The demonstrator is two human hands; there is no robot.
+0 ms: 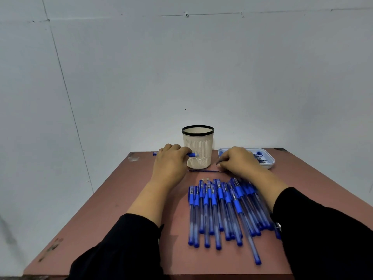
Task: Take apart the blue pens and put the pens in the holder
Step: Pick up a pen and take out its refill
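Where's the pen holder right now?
In the head view the pen holder stands upright at the table's far edge, between the left hand and right hand, left of the tray.

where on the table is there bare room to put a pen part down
Bare tabletop runs along the left edge, left of the left hand. It is crowded between the pile of pens, cup and tray.

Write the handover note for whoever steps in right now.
Left hand grips a blue pen barrel beside the holder.
Right hand pinches the thin refill lying on the table.
Small blue parts sit in the tray.
No pens stick out of the holder; its inside is hidden.
Left: the pile of whole pens at the near edge.
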